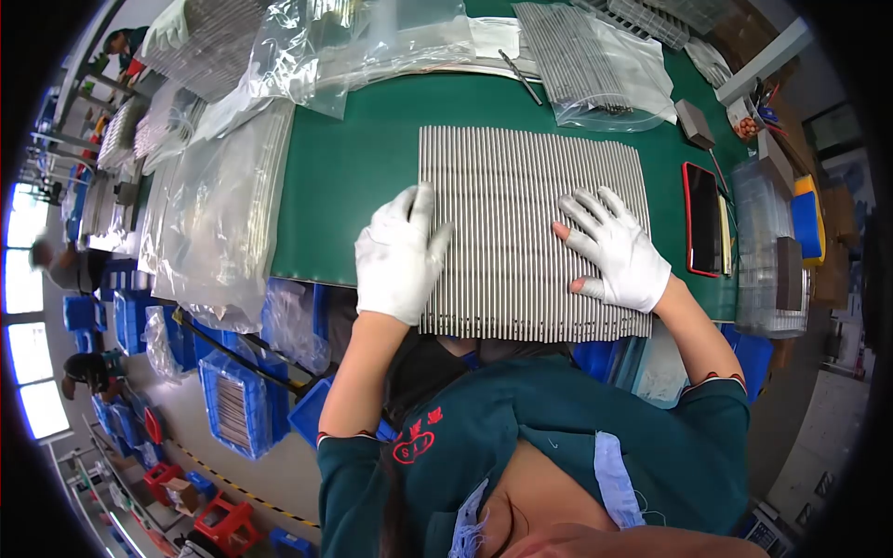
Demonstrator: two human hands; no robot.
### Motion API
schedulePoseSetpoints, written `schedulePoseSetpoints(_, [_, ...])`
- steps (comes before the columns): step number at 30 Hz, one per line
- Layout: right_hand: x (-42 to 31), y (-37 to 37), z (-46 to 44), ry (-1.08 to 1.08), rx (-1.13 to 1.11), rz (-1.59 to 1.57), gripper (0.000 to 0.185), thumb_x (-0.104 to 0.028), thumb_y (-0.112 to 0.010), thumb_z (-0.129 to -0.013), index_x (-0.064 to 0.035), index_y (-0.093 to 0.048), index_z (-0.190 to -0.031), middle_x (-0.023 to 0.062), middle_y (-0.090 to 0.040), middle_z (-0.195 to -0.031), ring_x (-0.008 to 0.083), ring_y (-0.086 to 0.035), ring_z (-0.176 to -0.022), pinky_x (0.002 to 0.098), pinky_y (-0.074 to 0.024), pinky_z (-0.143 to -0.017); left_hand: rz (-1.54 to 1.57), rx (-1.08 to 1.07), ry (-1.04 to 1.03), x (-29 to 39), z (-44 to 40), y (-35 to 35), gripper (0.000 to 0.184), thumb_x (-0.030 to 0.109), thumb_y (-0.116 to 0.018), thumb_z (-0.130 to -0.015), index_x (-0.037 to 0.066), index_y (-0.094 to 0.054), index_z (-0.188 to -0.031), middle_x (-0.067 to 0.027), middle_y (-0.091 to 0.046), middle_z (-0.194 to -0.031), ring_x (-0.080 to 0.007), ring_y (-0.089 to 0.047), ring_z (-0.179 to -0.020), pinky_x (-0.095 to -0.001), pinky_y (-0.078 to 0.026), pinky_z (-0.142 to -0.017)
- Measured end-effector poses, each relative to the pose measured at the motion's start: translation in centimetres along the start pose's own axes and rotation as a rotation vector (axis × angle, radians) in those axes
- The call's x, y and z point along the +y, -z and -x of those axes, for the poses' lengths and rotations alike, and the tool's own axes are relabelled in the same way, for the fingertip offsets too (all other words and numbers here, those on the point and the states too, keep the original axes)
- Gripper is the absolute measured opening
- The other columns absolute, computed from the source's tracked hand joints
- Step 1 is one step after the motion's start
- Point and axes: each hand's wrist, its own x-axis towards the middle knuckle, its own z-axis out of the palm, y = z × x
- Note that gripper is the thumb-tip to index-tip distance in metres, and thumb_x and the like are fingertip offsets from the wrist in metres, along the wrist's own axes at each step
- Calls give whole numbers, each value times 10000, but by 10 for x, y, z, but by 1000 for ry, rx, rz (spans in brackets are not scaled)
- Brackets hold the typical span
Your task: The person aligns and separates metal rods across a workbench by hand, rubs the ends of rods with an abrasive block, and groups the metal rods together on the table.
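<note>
Many thin metal rods (530,242) lie side by side in a flat, closely packed layer on the green table mat (353,158), their lower ends reaching its front edge. My left hand (402,256), in a white glove, rests along the layer's left edge, fingers extended and thumb apart over the rods. On the right part of the layer lies my right hand (619,251), palm down with fingers spread. Its glove leaves the thumb tip and one fingertip bare. Neither hand is wrapped around a rod.
Clear plastic bags (223,205) cover the table's left side. Bagged rods (581,65) and a dark pen-like tool (519,77) lie at the back. A red-edged phone (701,219), a grey block (694,124) and a clear plastic box (767,242) are on the right. Blue crates (244,405) stand below left.
</note>
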Motion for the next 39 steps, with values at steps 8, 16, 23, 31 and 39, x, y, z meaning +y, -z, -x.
schedulePoseSetpoints(8, [-10,1,2,30,19,-85,815,-624,-603,-796,-87,-509,-1402,205,-466,-1454,401,-410,-1367,576,-249,-1161,19,-347,-229,27,34,2,1035,781,-589,-711,187,-363,-1528,-193,-360,-1551,-410,-308,-1433,-622,-161,-1152])
schedulePoseSetpoints(16, [-21,5,20,-5,30,-110,825,-641,-561,-821,-87,-476,-1426,224,-456,-1451,412,-410,-1362,578,-239,-1160,-74,-382,-126,-21,48,16,1030,800,-451,-777,146,-290,-1557,-212,-322,-1566,-421,-277,-1448,-611,-136,-1164])
schedulePoseSetpoints(23, [-21,3,26,-47,30,-89,806,-634,-550,-836,-69,-486,-1408,229,-450,-1454,411,-409,-1363,574,-237,-1162,-65,-336,-154,5,38,19,1054,779,-551,-729,142,-331,-1539,-233,-338,-1543,-425,-305,-1425,-612,-166,-1155])
schedulePoseSetpoints(31, [-17,11,23,-60,16,-74,799,-557,-672,-778,-90,-504,-1404,190,-459,-1466,378,-405,-1377,555,-244,-1172,91,-423,-410,54,27,3,934,727,-612,-741,235,-401,-1507,-173,-404,-1525,-413,-343,-1414,-625,-161,-1160])
schedulePoseSetpoints(39, [-4,12,38,-42,48,-45,794,-590,-668,-756,-98,-533,-1364,180,-479,-1443,382,-434,-1347,555,-270,-1152,-102,-280,-222,-2,32,16,929,748,-598,-728,262,-414,-1499,-195,-402,-1525,-438,-336,-1410,-640,-165,-1146])
